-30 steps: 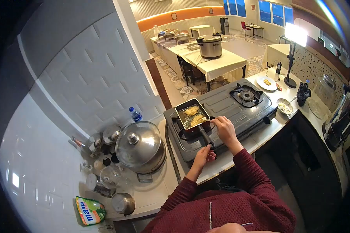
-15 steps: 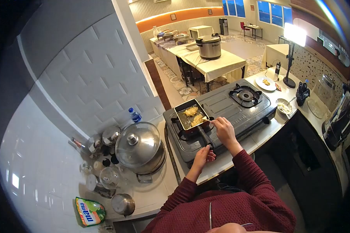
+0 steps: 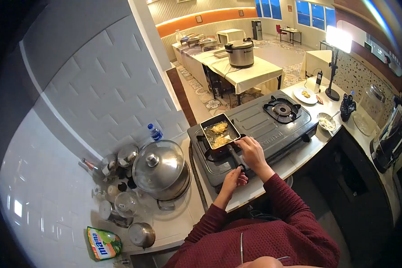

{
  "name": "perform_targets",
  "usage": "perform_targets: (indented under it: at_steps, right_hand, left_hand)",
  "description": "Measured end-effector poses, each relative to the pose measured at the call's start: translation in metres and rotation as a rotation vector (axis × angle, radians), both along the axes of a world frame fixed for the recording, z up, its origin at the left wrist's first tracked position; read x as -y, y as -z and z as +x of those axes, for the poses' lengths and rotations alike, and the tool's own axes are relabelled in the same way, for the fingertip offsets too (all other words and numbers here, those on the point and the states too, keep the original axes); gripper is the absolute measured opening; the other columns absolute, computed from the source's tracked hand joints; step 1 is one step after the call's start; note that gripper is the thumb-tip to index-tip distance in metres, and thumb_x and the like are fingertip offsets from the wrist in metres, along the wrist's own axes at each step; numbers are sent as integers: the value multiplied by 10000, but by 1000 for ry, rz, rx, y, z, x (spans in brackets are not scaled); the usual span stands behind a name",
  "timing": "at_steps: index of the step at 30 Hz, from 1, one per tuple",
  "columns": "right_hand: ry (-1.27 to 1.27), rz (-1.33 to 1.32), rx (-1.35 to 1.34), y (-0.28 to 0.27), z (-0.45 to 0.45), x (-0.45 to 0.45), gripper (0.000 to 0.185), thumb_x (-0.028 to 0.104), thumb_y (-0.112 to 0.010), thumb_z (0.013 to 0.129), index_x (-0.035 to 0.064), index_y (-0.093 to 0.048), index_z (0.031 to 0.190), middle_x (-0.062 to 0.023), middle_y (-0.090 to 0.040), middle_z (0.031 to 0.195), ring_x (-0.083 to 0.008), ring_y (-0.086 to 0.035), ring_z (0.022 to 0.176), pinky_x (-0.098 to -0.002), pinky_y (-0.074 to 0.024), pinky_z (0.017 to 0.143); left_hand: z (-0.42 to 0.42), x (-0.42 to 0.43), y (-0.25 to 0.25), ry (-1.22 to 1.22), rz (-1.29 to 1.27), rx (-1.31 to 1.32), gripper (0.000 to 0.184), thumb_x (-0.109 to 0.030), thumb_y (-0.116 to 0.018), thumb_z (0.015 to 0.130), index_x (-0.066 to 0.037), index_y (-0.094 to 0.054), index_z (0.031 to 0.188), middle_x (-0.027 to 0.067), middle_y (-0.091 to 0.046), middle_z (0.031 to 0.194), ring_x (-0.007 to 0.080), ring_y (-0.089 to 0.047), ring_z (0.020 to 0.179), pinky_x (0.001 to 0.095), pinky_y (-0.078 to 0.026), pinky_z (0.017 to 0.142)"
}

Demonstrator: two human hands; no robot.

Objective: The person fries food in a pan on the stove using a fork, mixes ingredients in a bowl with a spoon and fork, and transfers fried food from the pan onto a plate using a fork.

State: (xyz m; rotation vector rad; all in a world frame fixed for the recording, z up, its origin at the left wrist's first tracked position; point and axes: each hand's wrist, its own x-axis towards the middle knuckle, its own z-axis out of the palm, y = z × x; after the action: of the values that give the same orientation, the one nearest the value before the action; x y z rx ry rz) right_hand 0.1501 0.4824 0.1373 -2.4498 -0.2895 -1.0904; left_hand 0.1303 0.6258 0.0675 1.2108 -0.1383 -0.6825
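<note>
A small square frying pan [image 3: 207, 135] sits on the left burner, with two golden fritters [image 3: 219, 127] in oil. My left hand [image 3: 233, 179] is closed around the end of the pan's black handle [image 3: 235, 156]. Above the handle, my right hand [image 3: 253, 154] pinches a small pale-tipped utensil [image 3: 228, 137]. Its tip is in the pan, at the nearer fritter [image 3: 219, 142]. Fingers hide most of the utensil, so I cannot tell whether it is a fork or a spoon.
The gas stove [image 3: 259, 129] has a second burner [image 3: 283, 110] at right. Beyond it are a plate with food [image 3: 305, 95], a bowl [image 3: 327, 123] and a lamp [image 3: 332, 80]. Left of the stove stand a large lidded pot [image 3: 160, 167], a bottle [image 3: 155, 132] and several jars.
My right hand has moved slightly left and down, with the utensil tip further into the pan. The nearer fritter has shifted left and towards me. My left hand stays on the handle.
</note>
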Motion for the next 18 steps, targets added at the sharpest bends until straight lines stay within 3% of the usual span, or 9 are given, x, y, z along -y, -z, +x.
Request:
perform_targets:
  at_steps: [12, 15, 18]
  right_hand:
    - [5, 11, -31, 1, 2, 13, 179, 29, -517, 726, 73, -618, 867, -58, -568, 819, -239, -561, 808, -350, -458, 713]
    - [-17, 121, -8, -6, -6, 15, 163, 12, -540, 746, 49, -624, 881, -73, -580, 825, -260, -564, 811, -351, -456, 714]
    - [-24, 446, -45, -5, -19, 17, 151, 10, -549, 786, 27, -629, 914, -99, -598, 843, -264, -574, 801, -329, -454, 703]
  left_hand:
    - [-2, -2, -6, 26, 34, -17, 357, -384, -455, 922, -34, -526, 922, 86, -606, 779, 161, -594, 673, 274, -486, 635]
    - [-4, -7, -5, 78, 38, -10, 322, -358, -460, 925, -43, -525, 920, 81, -606, 783, 157, -594, 692, 276, -485, 655]
    - [-14, -18, -9, 117, 61, 18, 282, -328, -470, 926, -53, -528, 905, 70, -612, 784, 136, -589, 684, 268, -483, 659]
